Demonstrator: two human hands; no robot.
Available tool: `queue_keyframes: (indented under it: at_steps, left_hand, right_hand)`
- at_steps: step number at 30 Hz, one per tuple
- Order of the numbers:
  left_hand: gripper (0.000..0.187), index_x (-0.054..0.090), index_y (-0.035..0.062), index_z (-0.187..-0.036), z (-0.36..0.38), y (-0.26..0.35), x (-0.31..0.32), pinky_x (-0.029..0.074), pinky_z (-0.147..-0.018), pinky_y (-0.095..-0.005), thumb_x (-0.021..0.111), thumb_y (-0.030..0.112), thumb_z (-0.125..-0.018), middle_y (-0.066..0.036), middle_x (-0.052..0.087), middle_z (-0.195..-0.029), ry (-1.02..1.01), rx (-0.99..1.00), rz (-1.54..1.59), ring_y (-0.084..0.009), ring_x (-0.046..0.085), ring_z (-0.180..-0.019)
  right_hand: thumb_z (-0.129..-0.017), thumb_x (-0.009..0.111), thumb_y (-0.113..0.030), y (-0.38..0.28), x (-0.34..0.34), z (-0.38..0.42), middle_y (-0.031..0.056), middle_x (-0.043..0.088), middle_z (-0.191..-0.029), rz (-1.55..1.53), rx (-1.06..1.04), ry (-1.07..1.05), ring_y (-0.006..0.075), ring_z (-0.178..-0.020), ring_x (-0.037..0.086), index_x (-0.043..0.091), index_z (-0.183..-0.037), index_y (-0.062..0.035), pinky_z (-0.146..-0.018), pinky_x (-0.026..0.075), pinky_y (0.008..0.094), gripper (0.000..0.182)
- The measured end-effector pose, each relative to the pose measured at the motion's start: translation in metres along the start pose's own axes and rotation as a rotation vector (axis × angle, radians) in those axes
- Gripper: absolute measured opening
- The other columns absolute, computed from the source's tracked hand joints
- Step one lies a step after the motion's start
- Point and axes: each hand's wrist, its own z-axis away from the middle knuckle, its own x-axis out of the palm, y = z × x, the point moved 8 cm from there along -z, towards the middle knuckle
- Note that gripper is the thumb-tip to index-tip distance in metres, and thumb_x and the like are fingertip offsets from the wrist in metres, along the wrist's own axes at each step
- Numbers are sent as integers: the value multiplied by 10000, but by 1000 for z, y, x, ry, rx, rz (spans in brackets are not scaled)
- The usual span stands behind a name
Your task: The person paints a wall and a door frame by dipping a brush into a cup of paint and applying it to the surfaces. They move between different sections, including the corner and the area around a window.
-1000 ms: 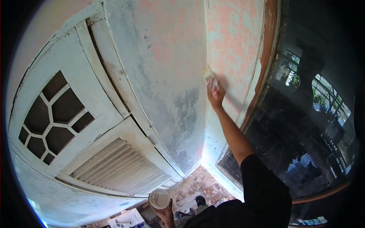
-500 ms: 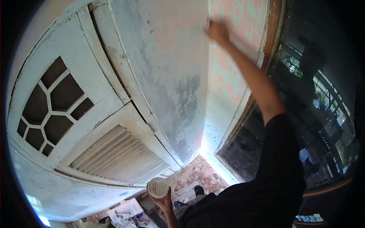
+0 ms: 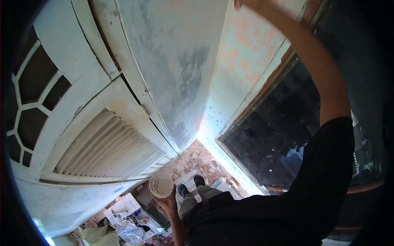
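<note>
My left hand [image 3: 166, 202] is wrapped round a white round tub [image 3: 161, 185], held low in front of my body with its open top facing up. A pale substance shows inside, with a brownish smear. High up, my right hand [image 3: 245, 3] reaches to the corner of the patchy wall [image 3: 246, 49], largely cut off by the top edge of the view. Its visible fingers look curled; what they hold, if anything, is hidden. Grey and pink patches cover the wall surfaces beside the corner.
On the left stands a white door with louvres [image 3: 111, 147] and lattice openings. A dark glass pane [image 3: 271, 135] in a wooden frame is at the right. Below, debris and a white box [image 3: 123, 205] lie near my feet [image 3: 183, 190].
My right hand has moved up and partly out of view. The view has tilted down, showing more of the floor and my legs. My left hand still holds the tub.
</note>
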Motion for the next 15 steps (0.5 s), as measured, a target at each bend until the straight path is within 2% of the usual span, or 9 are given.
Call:
queue_keyframes:
  at_steps: [1,3,4,7,8,10,14,15]
  left_hand:
    - [909,350,-5,-1351,-2,-9,2,348,-1027,-390,848,160,-609,-161,469,-1285,-29,11,2,-268,467,-1176]
    - [920,339,-7,-1364,-4,-21,7,348,-1030,-386,844,154,-612,-151,460,-1294,-82,-18,20,-260,460,-1188]
    - [925,333,-8,-1370,-2,-24,5,347,-1032,-385,842,151,-614,-146,456,-1299,-111,-33,26,-256,456,-1193]
    - [918,330,-14,-1368,-3,-13,7,349,-1031,-384,836,165,-624,-150,453,-1297,-162,-35,116,-254,452,-1200]
    - [911,331,-15,-1367,-5,-7,8,350,-1031,-384,833,164,-628,-151,454,-1296,-171,-10,145,-254,452,-1201]
    - [901,345,-20,-1358,-6,-7,3,357,-1026,-386,830,160,-620,-152,460,-1284,-139,-4,199,-259,459,-1193]
    - [893,358,-14,-1348,-4,-20,-22,363,-1019,-381,827,123,-600,-143,477,-1264,-37,76,113,-257,473,-1169]
    - [889,359,-11,-1348,-4,-21,-26,365,-1017,-380,825,114,-602,-141,477,-1263,-29,74,134,-256,473,-1167]
  right_hand:
    - [-859,565,-200,-47,63,25,173,664,-898,-101,5,36,299,-810,647,645,-875,-5,-732,500,417,211]
    - [-815,540,-266,-133,74,54,127,700,-833,-164,68,-187,327,-771,675,710,-743,-70,-708,493,536,270]
    - [-824,528,-280,-177,95,71,122,703,-820,-185,96,-363,339,-756,675,726,-777,-73,-721,459,602,291]
    - [-810,582,-242,-298,158,118,124,686,-810,-460,11,-344,313,-767,672,699,-718,-81,-663,503,518,219]
    - [-809,586,-188,-314,115,119,123,675,-784,-450,-26,-298,314,-759,669,694,-812,-77,-645,515,478,155]
    - [-806,591,-196,-307,98,115,117,679,-849,-587,130,-415,288,-848,663,675,-946,-104,-681,511,487,188]
    - [-804,567,-168,-166,84,86,104,668,-956,-573,508,-304,276,-972,627,658,-987,-183,-729,503,479,204]
    - [-774,567,-155,-120,60,69,115,666,-959,-486,524,-366,292,-950,631,649,-1004,-171,-721,504,483,245]
